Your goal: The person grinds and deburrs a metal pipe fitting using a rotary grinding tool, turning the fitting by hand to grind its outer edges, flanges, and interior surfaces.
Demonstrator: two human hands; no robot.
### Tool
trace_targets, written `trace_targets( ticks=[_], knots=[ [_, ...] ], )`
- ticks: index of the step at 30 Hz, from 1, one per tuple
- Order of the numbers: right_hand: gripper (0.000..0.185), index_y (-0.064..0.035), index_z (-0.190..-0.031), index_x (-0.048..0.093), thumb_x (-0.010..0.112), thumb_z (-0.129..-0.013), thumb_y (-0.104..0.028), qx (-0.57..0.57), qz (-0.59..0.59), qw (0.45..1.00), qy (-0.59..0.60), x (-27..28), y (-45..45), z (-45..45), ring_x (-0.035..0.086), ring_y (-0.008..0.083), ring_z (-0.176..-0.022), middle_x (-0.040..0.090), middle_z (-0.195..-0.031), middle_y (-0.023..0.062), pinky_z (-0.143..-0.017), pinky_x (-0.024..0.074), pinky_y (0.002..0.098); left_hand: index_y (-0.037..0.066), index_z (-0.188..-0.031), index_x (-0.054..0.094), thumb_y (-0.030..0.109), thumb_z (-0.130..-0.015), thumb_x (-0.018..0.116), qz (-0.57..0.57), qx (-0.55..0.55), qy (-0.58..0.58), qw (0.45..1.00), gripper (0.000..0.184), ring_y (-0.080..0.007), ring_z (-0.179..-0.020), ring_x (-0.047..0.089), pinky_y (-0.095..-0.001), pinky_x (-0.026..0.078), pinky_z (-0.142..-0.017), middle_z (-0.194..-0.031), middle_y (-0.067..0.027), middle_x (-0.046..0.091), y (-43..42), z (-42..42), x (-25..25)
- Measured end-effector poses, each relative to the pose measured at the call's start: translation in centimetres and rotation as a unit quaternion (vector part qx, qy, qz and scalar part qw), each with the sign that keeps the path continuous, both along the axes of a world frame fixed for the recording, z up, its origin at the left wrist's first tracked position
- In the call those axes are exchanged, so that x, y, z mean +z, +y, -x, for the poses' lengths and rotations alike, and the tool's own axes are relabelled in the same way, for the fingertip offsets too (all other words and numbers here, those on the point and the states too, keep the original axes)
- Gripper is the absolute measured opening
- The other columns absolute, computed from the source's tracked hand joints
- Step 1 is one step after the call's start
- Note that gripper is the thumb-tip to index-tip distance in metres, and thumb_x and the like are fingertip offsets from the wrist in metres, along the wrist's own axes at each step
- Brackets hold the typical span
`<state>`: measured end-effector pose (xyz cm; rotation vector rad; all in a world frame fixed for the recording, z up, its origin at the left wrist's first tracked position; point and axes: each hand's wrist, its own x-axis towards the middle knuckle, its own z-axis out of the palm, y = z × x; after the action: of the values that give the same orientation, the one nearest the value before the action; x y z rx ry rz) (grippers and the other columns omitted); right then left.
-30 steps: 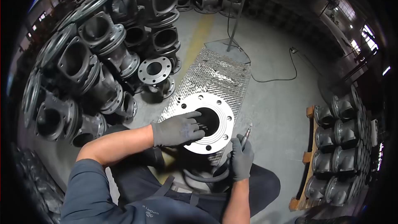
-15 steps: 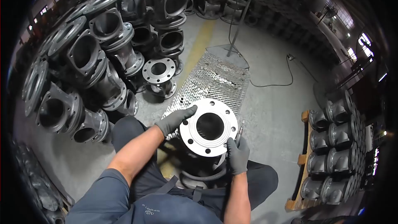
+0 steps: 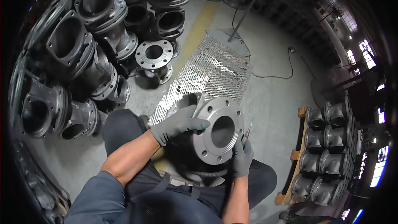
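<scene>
Between my legs is a grey cast-metal flanged valve body (image 3: 204, 145), tilted with its round bolt-holed flange turned toward the right. My left hand (image 3: 177, 125), in a grey glove, grips the flange's left side, with the thumb lying on its face. My gloved right hand (image 3: 242, 158) is closed at the flange's lower right edge. A slim pen-like tool (image 3: 247, 130) pokes up from that hand, its exact kind unclear. Part of the body behind my left hand is in shadow, and its lower end is hidden.
A textured metal plate (image 3: 207, 72) lies on the floor ahead, with a pole at its far end. Similar castings (image 3: 70, 43) are stacked on the left, one flanged casting (image 3: 154, 60) standing nearest the plate. More sit on a wooden pallet (image 3: 295, 155) at right. A cable (image 3: 273, 77) crosses the floor.
The valve body has tilted, its flange face turning from upward toward the right. My left hand has shifted right with it; the right hand keeps its place by the edge. The camera view has shifted.
</scene>
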<state>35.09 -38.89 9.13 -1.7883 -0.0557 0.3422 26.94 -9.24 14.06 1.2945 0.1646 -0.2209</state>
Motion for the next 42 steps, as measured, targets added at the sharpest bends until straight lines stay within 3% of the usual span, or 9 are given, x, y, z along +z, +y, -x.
trace_targets(
  ticks=[8, 15, 19, 21, 26, 29, 35, 39, 42],
  knots=[
    [0.029, 0.0034, -0.129, 0.072, 0.066, -0.110, -0.017, 0.074, 0.105, 0.991, -0.045, -0.3, 3.3, 1.4, 0.067, 0.0134, -0.096, 0.073, -0.108, 0.0040, -0.086, 0.0535, 0.0305, -0.009, -0.131, 0.061, 0.042, -0.085, 0.087, -0.229, 0.033, -0.002, 0.973, 0.074, -0.0276, -0.105, 0.072, -0.0392, 0.056, -0.094, -0.115, -0.0202, 0.075, -4.1, -1.5, -2.4],
    [0.042, -0.0021, -0.127, 0.072, 0.044, -0.120, -0.032, 0.087, -0.001, 0.996, 0.013, -6.0, 1.6, 1.6, 0.064, 0.0117, -0.080, 0.073, -0.097, 0.0045, -0.073, 0.0497, 0.0271, -0.013, -0.117, 0.064, 0.035, -0.088, 0.077, -0.256, -0.063, 0.061, 0.963, 0.057, -0.0272, -0.096, 0.074, -0.0403, 0.058, -0.087, -0.100, -0.0264, 0.075, -5.9, -4.9, -2.1],
    [0.034, -0.0056, -0.114, 0.072, 0.047, -0.118, -0.028, 0.029, -0.065, 0.994, 0.078, -6.3, 2.0, 1.3, 0.057, 0.0067, -0.063, 0.069, -0.082, -0.0003, -0.060, 0.0460, 0.0246, -0.006, -0.130, 0.069, 0.046, -0.093, 0.076, -0.235, 0.099, -0.060, 0.965, 0.065, -0.0427, -0.114, 0.074, -0.0466, 0.056, -0.101, -0.120, -0.0314, 0.075, -1.6, -1.9, 3.3],
    [0.035, -0.0057, -0.111, 0.072, 0.046, -0.118, -0.027, 0.019, -0.042, 0.999, 0.008, -5.3, 2.7, 1.3, 0.059, 0.0064, -0.066, 0.069, -0.084, -0.0013, -0.060, 0.0472, 0.0250, -0.006, -0.130, 0.068, 0.053, -0.098, 0.074, -0.444, 0.393, -0.085, 0.800, 0.068, -0.0413, -0.113, 0.074, -0.0462, 0.056, -0.101, -0.120, -0.0281, 0.075, 2.3, -1.0, -0.4],
    [0.035, -0.0043, -0.116, 0.072, 0.045, -0.118, -0.027, -0.010, -0.041, 0.996, 0.078, -4.2, 2.7, 1.2, 0.067, 0.0103, -0.090, 0.072, -0.104, 0.0016, -0.078, 0.0550, 0.0291, -0.008, -0.129, 0.067, 0.053, -0.108, 0.065, -0.309, 0.271, 0.070, 0.909, 0.065, -0.0345, -0.108, 0.075, -0.0457, 0.058, -0.098, -0.115, -0.0237, 0.076, 5.3, 1.5, -9.2],
    [0.035, -0.0045, -0.114, 0.072, 0.046, -0.118, -0.028, -0.007, -0.017, 0.994, 0.105, -2.0, 3.3, 1.7, 0.067, 0.0100, -0.090, 0.072, -0.104, 0.0017, -0.080, 0.0554, 0.0292, -0.009, -0.125, 0.070, 0.052, -0.113, 0.059, 0.024, 0.232, 0.080, 0.969, 0.063, -0.0192, -0.096, 0.073, -0.0337, 0.058, -0.087, -0.106, -0.0088, 0.076, 5.2, 1.7, -9.6],
    [0.041, -0.0101, -0.101, 0.071, 0.051, -0.118, -0.042, -0.020, -0.109, 0.972, 0.205, -0.1, 3.8, -0.7, 0.053, 0.0077, -0.053, 0.062, -0.069, -0.0018, -0.047, 0.0397, 0.0262, -0.012, -0.109, 0.072, 0.062, -0.111, 0.055, -0.184, 0.263, 0.028, 0.947, 0.077, -0.0217, -0.080, 0.073, -0.0341, 0.061, -0.070, -0.093, -0.0162, 0.073, 5.2, -0.9, -9.7],
    [0.045, -0.0096, -0.095, 0.069, 0.058, -0.115, -0.048, -0.040, -0.051, 0.974, 0.218, -0.4, 3.7, -1.3, 0.048, 0.0062, -0.052, 0.060, -0.068, -0.0022, -0.047, 0.0341, 0.0266, 0.004, -0.160, 0.058, 0.047, -0.119, 0.047, -0.117, 0.199, 0.217, 0.948, 0.060, -0.0184, -0.135, 0.062, -0.0315, 0.045, -0.117, -0.152, -0.0103, 0.068, 5.2, -0.5, -7.7],
    [0.049, -0.0042, -0.102, 0.071, 0.056, -0.116, -0.048, -0.025, -0.046, 0.977, 0.208, -0.8, 3.2, -0.7, 0.055, 0.0066, -0.064, 0.066, -0.078, -0.0008, -0.057, 0.0410, 0.0267, 0.004, -0.161, 0.055, 0.044, -0.119, 0.046, -0.176, 0.161, 0.227, 0.944, 0.059, -0.0183, -0.144, 0.057, -0.0310, 0.040, -0.122, -0.158, -0.0123, 0.063, 5.2, 0.0, -7.2]
  ],
)
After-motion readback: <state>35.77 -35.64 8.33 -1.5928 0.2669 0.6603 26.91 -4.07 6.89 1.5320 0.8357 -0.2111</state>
